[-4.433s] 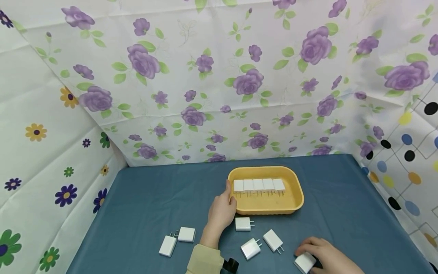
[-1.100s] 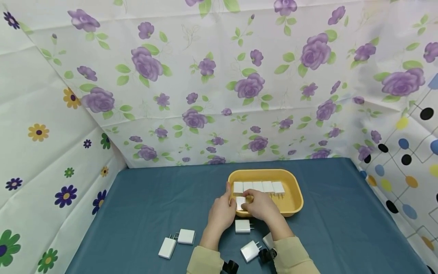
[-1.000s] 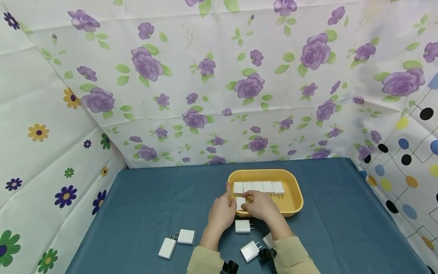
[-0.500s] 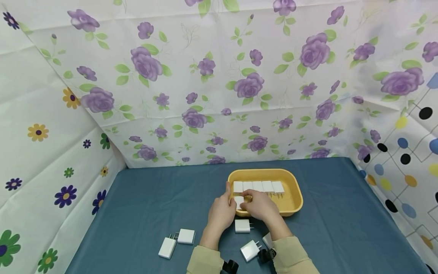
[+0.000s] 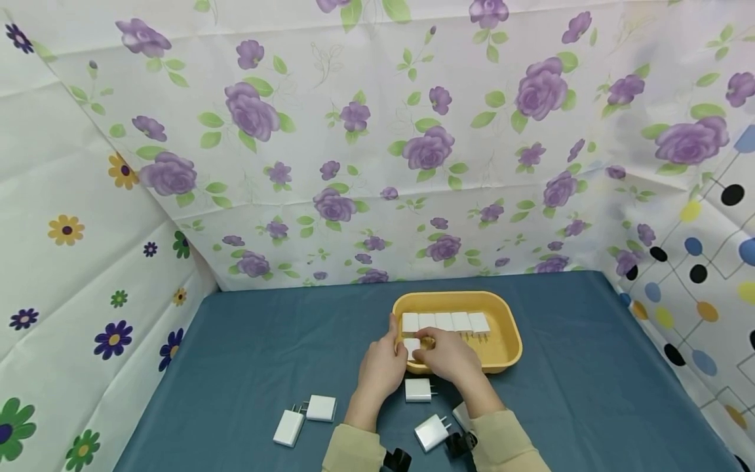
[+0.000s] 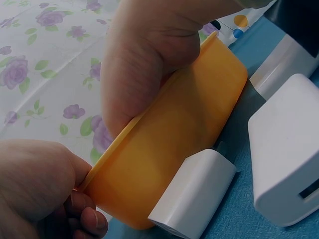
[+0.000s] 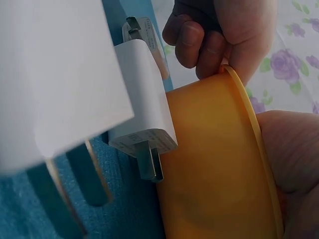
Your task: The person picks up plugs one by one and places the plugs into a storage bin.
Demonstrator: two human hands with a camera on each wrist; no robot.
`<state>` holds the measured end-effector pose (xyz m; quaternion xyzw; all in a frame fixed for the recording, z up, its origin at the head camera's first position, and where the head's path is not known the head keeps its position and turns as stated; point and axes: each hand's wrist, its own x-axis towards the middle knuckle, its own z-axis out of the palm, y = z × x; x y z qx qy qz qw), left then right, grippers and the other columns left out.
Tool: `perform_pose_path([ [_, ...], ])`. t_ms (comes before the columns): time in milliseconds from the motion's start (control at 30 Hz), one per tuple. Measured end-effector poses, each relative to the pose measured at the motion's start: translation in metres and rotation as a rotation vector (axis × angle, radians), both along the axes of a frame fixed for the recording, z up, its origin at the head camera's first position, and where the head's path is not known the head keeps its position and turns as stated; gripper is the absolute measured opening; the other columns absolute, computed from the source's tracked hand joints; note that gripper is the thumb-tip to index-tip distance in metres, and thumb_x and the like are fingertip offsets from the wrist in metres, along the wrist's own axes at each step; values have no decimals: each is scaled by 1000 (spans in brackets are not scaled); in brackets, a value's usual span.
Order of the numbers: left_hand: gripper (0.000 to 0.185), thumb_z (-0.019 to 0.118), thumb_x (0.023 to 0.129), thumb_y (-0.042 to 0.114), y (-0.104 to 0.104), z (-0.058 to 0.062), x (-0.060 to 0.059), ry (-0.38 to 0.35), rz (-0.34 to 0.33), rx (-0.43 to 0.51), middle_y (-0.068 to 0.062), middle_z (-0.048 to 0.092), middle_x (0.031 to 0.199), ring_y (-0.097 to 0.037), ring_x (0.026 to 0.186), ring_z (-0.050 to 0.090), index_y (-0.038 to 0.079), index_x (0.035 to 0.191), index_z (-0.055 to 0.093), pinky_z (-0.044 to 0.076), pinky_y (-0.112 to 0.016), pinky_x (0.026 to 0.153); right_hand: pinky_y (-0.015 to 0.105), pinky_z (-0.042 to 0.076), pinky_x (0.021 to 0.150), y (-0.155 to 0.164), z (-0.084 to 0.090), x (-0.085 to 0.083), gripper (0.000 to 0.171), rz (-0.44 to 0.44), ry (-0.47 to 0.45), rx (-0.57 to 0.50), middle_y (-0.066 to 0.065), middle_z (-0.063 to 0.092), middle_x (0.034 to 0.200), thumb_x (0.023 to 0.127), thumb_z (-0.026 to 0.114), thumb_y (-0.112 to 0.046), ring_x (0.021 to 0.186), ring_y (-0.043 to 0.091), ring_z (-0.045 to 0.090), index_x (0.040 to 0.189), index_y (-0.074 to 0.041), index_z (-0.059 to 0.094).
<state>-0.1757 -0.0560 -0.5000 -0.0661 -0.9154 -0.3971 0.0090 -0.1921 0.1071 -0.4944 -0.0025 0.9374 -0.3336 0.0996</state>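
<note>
A yellow plastic tray (image 5: pixel 506 344) stands on the blue-covered table. My left hand (image 5: pixel 382 367) grips its left rim, thumb along the edge, as the left wrist view also shows. Several white plug chargers (image 5: pixel 445 322) lie side by side in a row along the tray's back, prongs pointing to the front. Inside the front left corner, my right hand (image 5: pixel 451 356) pinches another white charger (image 5: pixel 411 349) just in front of the row's left end. Its prongs are hidden by the hand. In both wrist views the tray's outer wall (image 7: pixel 214 164) conceals the held charger.
One charger (image 5: pixel 418 390) lies close before the tray. Another charger (image 5: pixel 432 433) and a partly covered charger (image 5: pixel 462 415) are beneath the right forearm. Two more, an upright-lying charger (image 5: pixel 289 427) and a sideways charger (image 5: pixel 321 408), lie to the left. Patterned cloth walls surround the table.
Earlier my right hand held a charger on the table at the right; now that hand is in the tray's front left. Over the last second the charger has slid slightly left. My left hand stays put.
</note>
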Motion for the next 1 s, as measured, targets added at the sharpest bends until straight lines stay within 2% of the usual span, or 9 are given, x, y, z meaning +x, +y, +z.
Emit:
perform_pose_path([
  [133,65,56,106,11,1,0,-2,-16,6,16,-2,46,54,-15,41,34,0,166,34,27,-33,43,47,54,79,2,1,1,40,-8,20,-19,1,75,111,96,80,-34,91,20,66,133,-20,75],
  [200,65,55,107,14,0,-12,-6,16,6,-9,0,45,55,-15,41,36,2,167,34,27,-34,43,45,54,77,3,2,1,40,-15,36,-37,1,73,104,95,81,-32,86,19,64,132,-18,75],
  [333,65,55,107,16,-1,-22,-10,52,0,-13,2,45,54,-15,41,36,3,168,33,28,-36,42,39,51,69,6,2,2,38,-29,82,-134,-1,69,93,98,78,-28,77,18,60,134,-14,73],
  [433,66,56,107,13,0,-10,-7,7,2,15,-2,47,54,-17,41,37,2,167,33,30,-37,43,35,51,64,10,1,4,35,-44,137,-265,-1,68,92,101,75,-24,74,17,61,135,-13,73],
  [500,65,56,106,13,1,-9,-7,-7,12,-1,-1,47,54,-15,42,37,0,166,35,32,-39,45,33,52,61,14,0,7,33,-50,184,-353,-1,70,93,102,75,-21,74,18,63,134,-13,74],
  [533,65,57,106,13,2,-1,-4,-33,16,5,-2,48,54,-16,42,37,-1,166,35,32,-39,46,33,52,60,17,0,9,31,-54,210,-390,0,70,93,102,75,-20,74,19,64,133,-14,75],
  [633,64,57,107,15,3,1,-2,-47,25,-15,-1,47,55,-15,43,37,0,166,35,32,-37,47,31,52,60,26,3,19,25,-70,305,-456,0,71,93,102,75,-18,74,20,64,127,-15,78],
  [800,66,56,107,14,4,3,0,-72,29,-5,-2,49,56,-15,44,38,3,168,32,30,-33,46,29,53,64,41,13,34,18,-85,431,-467,-1,73,94,102,75,-18,76,17,64,119,-17,80],
  [1000,66,55,108,14,2,5,0,-67,32,0,-1,47,55,-14,44,34,4,168,31,27,-33,46,29,49,61,63,24,46,15,27,361,-390,-2,71,87,103,75,-28,70,14,61,115,-20,80],
])
